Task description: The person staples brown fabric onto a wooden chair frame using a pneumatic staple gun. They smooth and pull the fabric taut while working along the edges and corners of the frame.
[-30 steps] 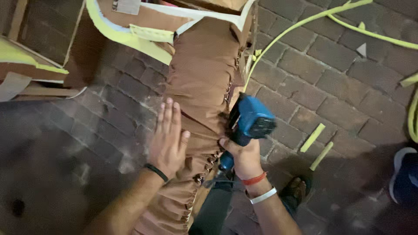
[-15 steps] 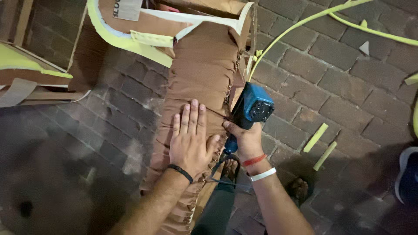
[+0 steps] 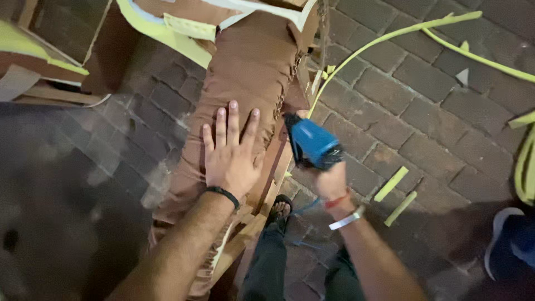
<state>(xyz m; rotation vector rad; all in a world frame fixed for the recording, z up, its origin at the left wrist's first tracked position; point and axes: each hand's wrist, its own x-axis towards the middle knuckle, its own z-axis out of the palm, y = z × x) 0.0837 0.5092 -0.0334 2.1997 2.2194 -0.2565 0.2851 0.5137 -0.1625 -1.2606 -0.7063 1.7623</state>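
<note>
- Now your left hand [image 3: 231, 153] lies flat on the brown fabric panel [image 3: 245, 83], fingers spread and pointing up the piece; half a second ago it sat lower on the fabric, closer to your right wrist, and a second ago it was lower again.
- Your right hand [image 3: 330, 183] has its grip pressed together around the handle of the blue power tool [image 3: 312, 144], whose nose meets the right edge of the fabric, just beside the wooden rail [image 3: 273, 187].
- Since the earlier frames the tool has travelled up that edge along the row of gathered folds, and the two hands now sit side by side with the rail between them.
- The fabric panel runs from the top of the view down past your left forearm, stretched over a wooden frame that lies on the brick floor [image 3: 423, 111].
- On the left edge, the fabric drops straight to dark bricks with open room beside it.
- On the right, a long yellow strip [image 3: 384, 39] arcs from the frame's upper corner across the bricks, and two short yellow offcuts [image 3: 397, 192] lie near your right wrist.
- Your sandalled foot [image 3: 280, 209] stands just below the tool, close against the rail.
- A blue-and-white shoe [image 3: 510, 245] shows at the lower right, well apart from the work.
</note>
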